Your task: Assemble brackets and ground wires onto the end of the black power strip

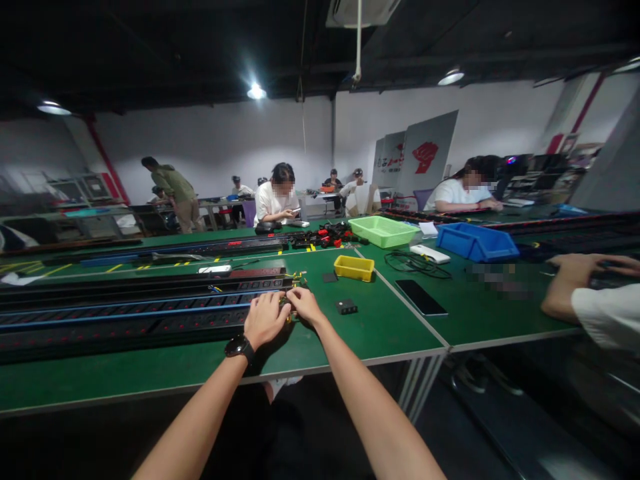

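Left hand [266,319]: over the strip [200,323]'s end, fingers bent — whether they pinch, I cannot tell.
Right hand [306,305]: fingertips at the same end, just beside the left's; grip hidden.
Strip: runs off leftward from the left hand.
Table [385,333] edge: nearer the body than both hands.
Side room: green surface between right hand and block [347,307] — yellow bin [354,269] beyond, phone [421,297] farther right.

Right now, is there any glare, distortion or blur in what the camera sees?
Head view: the central ceiling lamp flares with glare; head view: the left red post leans outward, perhaps wide-angle distortion; head view: fine detail between the left hand and right hand is too small and dark to read.
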{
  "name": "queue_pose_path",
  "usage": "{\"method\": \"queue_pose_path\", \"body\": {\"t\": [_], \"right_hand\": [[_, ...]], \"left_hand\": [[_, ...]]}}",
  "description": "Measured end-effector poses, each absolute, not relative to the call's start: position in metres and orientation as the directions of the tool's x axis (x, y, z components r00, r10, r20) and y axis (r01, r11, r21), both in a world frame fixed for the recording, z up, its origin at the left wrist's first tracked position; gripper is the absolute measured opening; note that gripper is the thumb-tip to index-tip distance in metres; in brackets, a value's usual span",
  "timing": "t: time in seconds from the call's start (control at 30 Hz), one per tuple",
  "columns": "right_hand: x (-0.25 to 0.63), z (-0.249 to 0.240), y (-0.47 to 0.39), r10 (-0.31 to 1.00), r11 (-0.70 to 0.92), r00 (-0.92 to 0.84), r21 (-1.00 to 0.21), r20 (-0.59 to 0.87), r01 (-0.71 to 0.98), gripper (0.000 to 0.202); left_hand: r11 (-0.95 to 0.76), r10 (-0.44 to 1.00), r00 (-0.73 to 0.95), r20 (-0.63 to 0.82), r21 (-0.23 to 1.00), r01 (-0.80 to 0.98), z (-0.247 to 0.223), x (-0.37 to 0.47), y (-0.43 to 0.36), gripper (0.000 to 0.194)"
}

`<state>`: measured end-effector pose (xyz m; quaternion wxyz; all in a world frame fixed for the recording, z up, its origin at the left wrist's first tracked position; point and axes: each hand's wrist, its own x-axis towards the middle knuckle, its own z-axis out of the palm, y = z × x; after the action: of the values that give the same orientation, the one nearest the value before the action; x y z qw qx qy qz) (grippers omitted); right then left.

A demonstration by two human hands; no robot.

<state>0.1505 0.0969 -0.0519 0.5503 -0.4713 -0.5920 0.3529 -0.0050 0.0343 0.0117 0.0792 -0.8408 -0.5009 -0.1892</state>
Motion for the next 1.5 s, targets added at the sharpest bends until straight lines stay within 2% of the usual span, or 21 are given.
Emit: {"method": "queue_pose_path", "body": {"t": [0.2,0.4,0.6,0.83,1.0,1.13,1.5], "right_hand": [[0.152,-0.052,0.099,0.929,0.348,0.049,-0.909,0.368,0.227,0.023],[0.153,-0.057,0.097,0.942,0.317,0.036,-0.918,0.335,0.240,0.035],[0.155,-0.054,0.096,0.938,0.305,0.076,-0.907,0.339,0.292,0.034],[0.153,-0.055,0.099,0.944,0.253,0.124,-0.914,0.304,0.317,0.034],[0.153,-0.052,0.102,0.961,0.186,0.148,-0.944,0.233,0.274,0.026],[0.157,-0.047,0.101,0.985,0.130,0.086,-0.969,0.150,0.211,0.023],[0.160,-0.037,0.100,0.999,-0.044,-0.002,-0.997,-0.044,-0.066,0.018]], "left_hand": [[-0.480,0.810,0.409,0.419,0.074,0.874,0.012,-0.005,0.031,0.040],[-0.465,0.827,0.375,0.418,0.134,0.875,0.013,-0.006,0.029,0.042],[-0.475,0.836,0.373,0.403,0.191,0.859,0.014,-0.007,0.035,0.043],[-0.488,0.835,0.389,0.389,0.196,0.850,0.014,-0.007,0.037,0.039],[-0.459,0.853,0.366,0.371,0.202,0.865,0.014,-0.001,0.037,0.037],[-0.457,0.851,0.355,0.386,0.214,0.863,0.014,-0.002,0.037,0.037],[-0.498,0.831,0.418,0.367,0.156,0.853,0.018,-0.006,0.040,0.044]]}}
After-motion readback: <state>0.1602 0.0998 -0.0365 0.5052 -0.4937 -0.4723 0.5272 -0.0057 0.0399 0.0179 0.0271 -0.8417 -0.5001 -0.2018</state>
